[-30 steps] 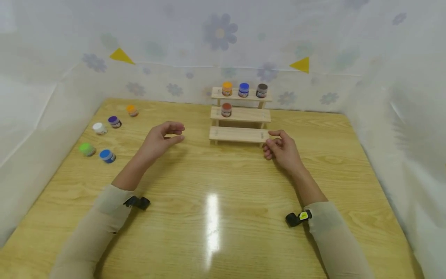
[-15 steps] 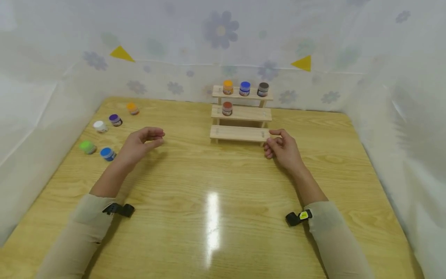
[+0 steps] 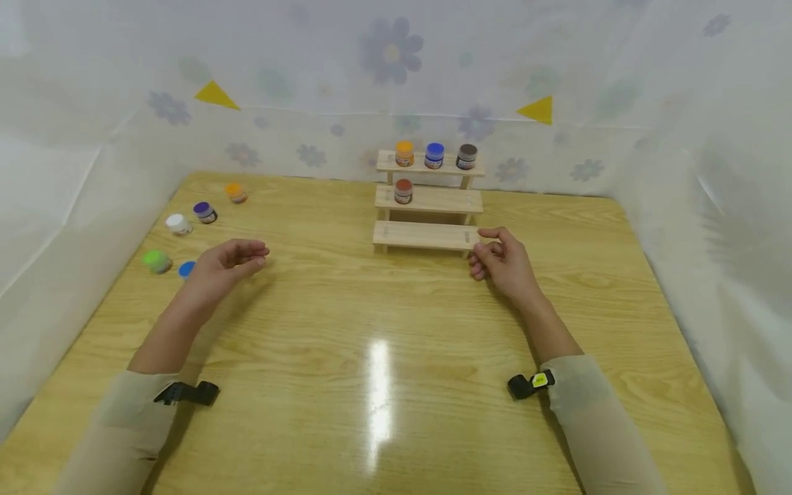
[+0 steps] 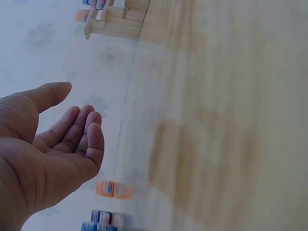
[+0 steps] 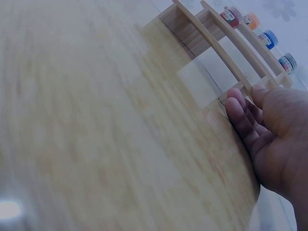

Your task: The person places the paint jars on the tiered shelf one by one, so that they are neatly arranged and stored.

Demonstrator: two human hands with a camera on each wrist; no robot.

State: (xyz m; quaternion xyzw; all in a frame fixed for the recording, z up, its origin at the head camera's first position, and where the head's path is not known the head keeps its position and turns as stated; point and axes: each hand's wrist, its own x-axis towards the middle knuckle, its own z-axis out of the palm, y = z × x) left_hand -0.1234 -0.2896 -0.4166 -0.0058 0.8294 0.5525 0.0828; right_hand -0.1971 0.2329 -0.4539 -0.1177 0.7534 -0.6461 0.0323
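Note:
My left hand (image 3: 221, 269) hangs over the left of the table, thumb and fingers apart, holding nothing. It partly covers a blue-lidded paint jar (image 3: 186, 269). Around it stand paint jars with green (image 3: 157, 261), white (image 3: 179, 224), purple (image 3: 205, 212) and orange (image 3: 235, 192) lids. My right hand (image 3: 502, 265) pinches the right end of the lowest step of a three-step wooden display rack (image 3: 427, 235). On its top step are orange (image 3: 404, 154), blue (image 3: 434, 156) and black (image 3: 467, 157) paint jars. A brown-red paint jar (image 3: 403, 192) sits on the middle step's left end.
The rack stands near the back edge of the wood-grain table (image 3: 346, 309). A pale flowered sheet (image 3: 334, 69) hangs behind and along both sides. Two yellow triangles (image 3: 216, 95) are fixed to it.
My left hand has moved left and a little toward me, away from the rack, and now partly covers the blue-lidded jar. My right hand has stayed at the rack's end.

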